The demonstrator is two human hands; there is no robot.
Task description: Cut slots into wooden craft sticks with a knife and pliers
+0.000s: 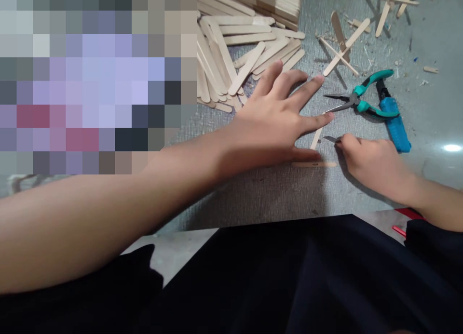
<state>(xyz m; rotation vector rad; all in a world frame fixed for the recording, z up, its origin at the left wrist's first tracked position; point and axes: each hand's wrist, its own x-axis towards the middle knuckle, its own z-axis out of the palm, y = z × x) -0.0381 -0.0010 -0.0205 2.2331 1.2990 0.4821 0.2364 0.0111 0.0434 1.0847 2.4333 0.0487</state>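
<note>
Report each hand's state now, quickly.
Left hand: open, spread, palm down.
Right hand: closed, holding a small blade.

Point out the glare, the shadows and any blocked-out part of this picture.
Head view: a bright glare spot on the table near the right edge; head view: dark shadows beside the left forearm and right hand; head view: coarse pixel blocks hiding the upper left.

Single head-worn view, facing forward and down (fairly near), above the table (267, 199)
</note>
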